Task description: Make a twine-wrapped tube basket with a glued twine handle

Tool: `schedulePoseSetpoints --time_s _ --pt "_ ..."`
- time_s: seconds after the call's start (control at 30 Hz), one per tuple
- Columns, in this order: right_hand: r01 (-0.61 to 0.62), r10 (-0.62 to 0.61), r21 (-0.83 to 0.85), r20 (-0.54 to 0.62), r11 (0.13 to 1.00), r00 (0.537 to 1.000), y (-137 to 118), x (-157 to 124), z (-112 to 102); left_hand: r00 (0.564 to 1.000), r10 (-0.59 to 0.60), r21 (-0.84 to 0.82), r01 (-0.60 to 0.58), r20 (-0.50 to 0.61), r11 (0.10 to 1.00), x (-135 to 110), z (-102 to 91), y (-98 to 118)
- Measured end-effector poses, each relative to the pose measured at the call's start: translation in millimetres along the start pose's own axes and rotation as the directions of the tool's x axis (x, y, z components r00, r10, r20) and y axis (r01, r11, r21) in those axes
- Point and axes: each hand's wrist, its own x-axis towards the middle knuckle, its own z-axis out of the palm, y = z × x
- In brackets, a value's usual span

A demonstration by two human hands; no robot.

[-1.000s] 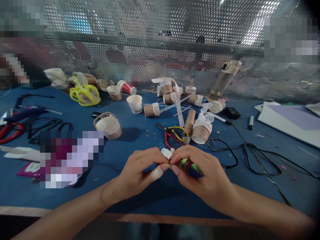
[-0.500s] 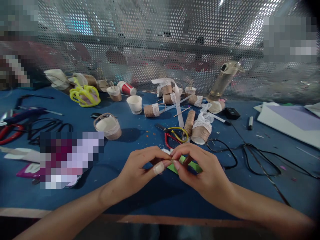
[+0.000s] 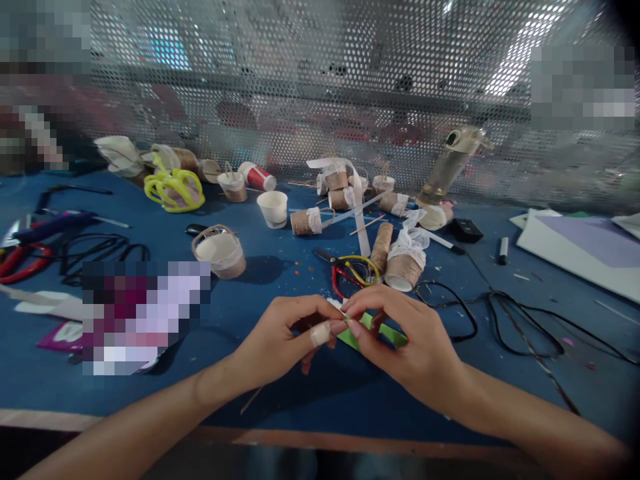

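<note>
My left hand (image 3: 287,337) and my right hand (image 3: 403,343) meet fingertip to fingertip just above the blue table (image 3: 280,383), near its front edge. Both pinch a small green paper piece (image 3: 373,332) that sticks out to the right under my right fingers. A thin stick (image 3: 250,400) hangs down below my left hand. My left thumb wears a plaster. A scrap of white lace shows just behind the fingertips. Red and yellow scissors (image 3: 350,273) lie right behind my hands.
Several brown paper cups with white lace (image 3: 403,263) lie across the table's middle, with a white cup (image 3: 275,208) and a basket-like cup (image 3: 220,252). Black cables (image 3: 505,313) run at the right. A yellow frame (image 3: 173,189), red pliers (image 3: 20,260), a bottle (image 3: 450,163) and white sheets (image 3: 580,247) stand around. Perforated metal wall behind.
My hands have closed tighter on the green piece and shifted slightly up. More of the green paper shows. A thin stick now hangs below my left hand.
</note>
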Motion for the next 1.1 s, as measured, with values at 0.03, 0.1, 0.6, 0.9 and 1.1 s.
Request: schedulePoseSetpoints --time_s 0.03,0.1,0.6,0.9,1.1 --pt "0.007 -0.007 -0.012 -0.007 1.000 1.000 0 0 0 0.999 -0.028 -0.023 0.028 0.016 0.999 0 0.2 1" --pt "0.035 -0.035 -0.038 -0.013 0.999 0.999 0 1 -1 0.996 -0.077 -0.070 0.081 0.053 0.994 1 0.6 2" --pt "0.148 -0.137 -0.048 0.190 0.988 0.972 3 7 -13 0.944 -0.133 -0.208 0.201 0.301 0.957 2 -8.1 7" --pt "0.003 -0.003 0.000 0.332 1.000 0.943 1 14 -25 0.955 0.043 0.091 -0.073 0.294 0.993 6 -16.4 3" --pt "0.120 -0.101 -0.049 0.294 0.992 0.951 7 15 -25 0.975 0.175 0.282 -0.208 0.140 0.937 5 -9.4 1"
